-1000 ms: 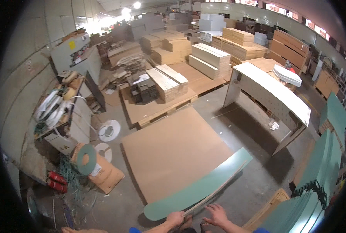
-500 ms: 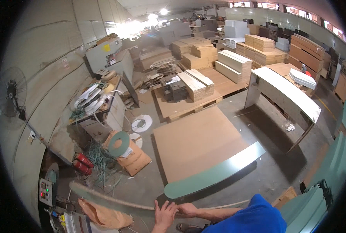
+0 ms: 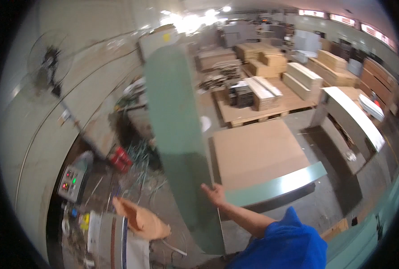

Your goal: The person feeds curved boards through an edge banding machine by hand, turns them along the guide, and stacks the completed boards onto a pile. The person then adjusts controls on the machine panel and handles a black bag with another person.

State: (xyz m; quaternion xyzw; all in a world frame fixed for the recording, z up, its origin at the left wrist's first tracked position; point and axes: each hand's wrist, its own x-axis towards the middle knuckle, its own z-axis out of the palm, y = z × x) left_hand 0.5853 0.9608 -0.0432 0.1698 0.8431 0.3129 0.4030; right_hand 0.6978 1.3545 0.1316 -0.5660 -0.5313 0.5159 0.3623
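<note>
The long green board [image 3: 178, 139] rises lengthwise, nearly upright, just left of the right hand [image 3: 216, 196], whose fingers spread loosely at its edge, gripping nothing (contact unclear); the left hand is out of sight

Right hand [image 3: 215, 196] with fingers [image 3: 206, 189] spread, bare forearm [image 3: 248, 219] slanting forward and leftward from a blue sleeve [image 3: 285, 244]

The pale left wall [image 3: 101, 31] is fitted with a fan [image 3: 51, 56]; high windows [image 3: 342, 19] are set at right; bright lamps [image 3: 226, 8] are seen beyond the grey floor [image 3: 365, 183].
</note>
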